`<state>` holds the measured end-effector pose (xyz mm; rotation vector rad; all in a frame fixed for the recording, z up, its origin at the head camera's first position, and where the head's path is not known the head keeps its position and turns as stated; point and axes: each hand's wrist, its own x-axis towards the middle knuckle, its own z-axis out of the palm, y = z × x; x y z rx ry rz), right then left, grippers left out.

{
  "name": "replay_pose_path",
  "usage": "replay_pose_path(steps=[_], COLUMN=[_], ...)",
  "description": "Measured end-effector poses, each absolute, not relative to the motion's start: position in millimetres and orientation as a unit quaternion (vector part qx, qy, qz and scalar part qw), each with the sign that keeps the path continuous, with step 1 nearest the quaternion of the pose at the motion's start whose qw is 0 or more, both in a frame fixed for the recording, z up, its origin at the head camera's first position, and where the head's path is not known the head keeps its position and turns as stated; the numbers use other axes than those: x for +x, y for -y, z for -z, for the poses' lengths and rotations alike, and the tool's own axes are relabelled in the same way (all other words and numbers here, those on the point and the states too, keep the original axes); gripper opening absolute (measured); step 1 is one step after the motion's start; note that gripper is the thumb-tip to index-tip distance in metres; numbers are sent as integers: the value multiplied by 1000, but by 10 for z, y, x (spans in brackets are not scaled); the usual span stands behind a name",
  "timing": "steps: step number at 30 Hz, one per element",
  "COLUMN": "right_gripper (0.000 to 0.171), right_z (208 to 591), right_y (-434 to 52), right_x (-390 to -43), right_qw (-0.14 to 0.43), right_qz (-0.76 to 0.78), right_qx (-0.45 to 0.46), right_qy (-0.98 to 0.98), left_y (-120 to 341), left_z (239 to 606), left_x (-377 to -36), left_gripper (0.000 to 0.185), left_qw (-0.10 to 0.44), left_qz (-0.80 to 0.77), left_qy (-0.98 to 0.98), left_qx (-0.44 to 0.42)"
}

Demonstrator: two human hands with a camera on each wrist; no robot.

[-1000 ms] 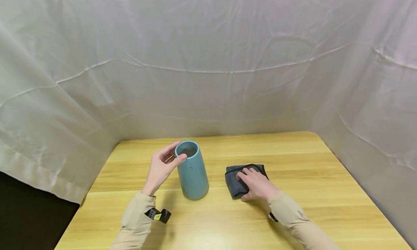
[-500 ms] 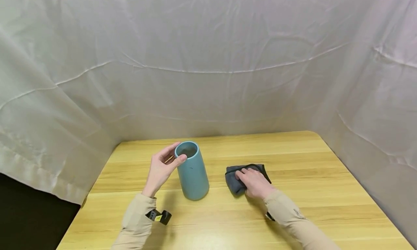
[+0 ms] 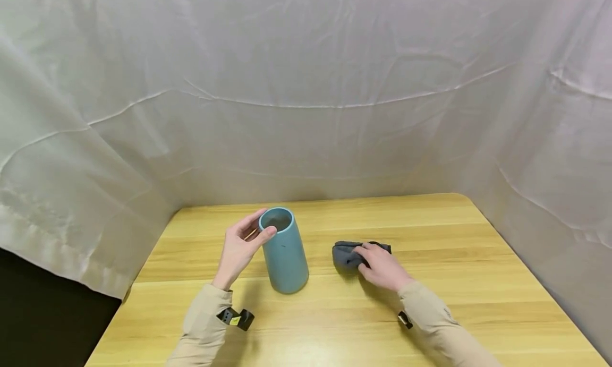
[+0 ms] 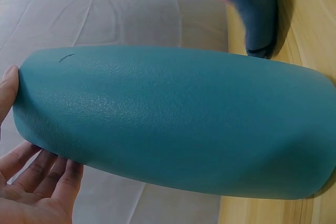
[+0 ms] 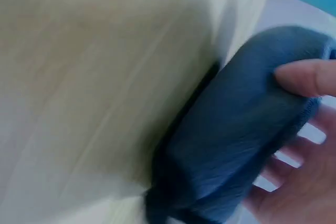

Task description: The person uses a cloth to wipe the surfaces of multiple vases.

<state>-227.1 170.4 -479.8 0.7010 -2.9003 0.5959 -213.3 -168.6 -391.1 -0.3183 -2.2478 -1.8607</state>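
Observation:
A tall teal vase [image 3: 284, 253] stands upright on the wooden table [image 3: 430, 223]. My left hand [image 3: 241, 247] grips its rim, thumb on the near side and fingers behind; the left wrist view shows the vase [image 4: 173, 119] filling the frame with my fingers [image 4: 42, 177] under it. To its right lies a folded dark grey cloth [image 3: 348, 255]. My right hand [image 3: 380, 266] pinches that cloth, thumb on top and fingers beneath, and its near edge is lifted. In the blurred right wrist view the cloth [image 5: 236, 129] bulges between thumb [image 5: 304, 77] and fingers.
White sheets [image 3: 306, 91] hang close around the table at the back and both sides. The table's left edge drops to a dark floor [image 3: 43, 324]. A wrist camera strap [image 3: 234, 318] sits on my left sleeve.
My right hand, flat on the cloth a second ago, has curled round it and bunched it up off the table. The left hand and vase have stayed put.

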Motion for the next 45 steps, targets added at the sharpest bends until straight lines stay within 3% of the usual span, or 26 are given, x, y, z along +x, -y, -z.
replay_pose_path(steps=[12,25,31,41,45], right_gripper=[22,29,32,21,43], right_z=[4641,4425,4386,4340,4281], right_y=[-1518,-984,-868,-800,-765], right_x=[-2201,-2060,-2032,-2007,-2002], right_qw=[205,289,262,145,110], right_qz=[-454,-542,-539,-605,-620], right_qx=[188,249,315,324,277], right_qy=[846,749,736,713,726], left_y=[1626,1538,1508,1494,1496], left_z=[3944,3958,3956,3970,3964], left_x=[-2141,-2135,-2135,-2123,-2118], left_gripper=[51,51,51,51,50], left_qw=[108,106,107,112,109], left_qz=[633,638,645,643,643], left_qy=[759,754,747,748,748], left_qx=[-111,-113,-118,-120,-121])
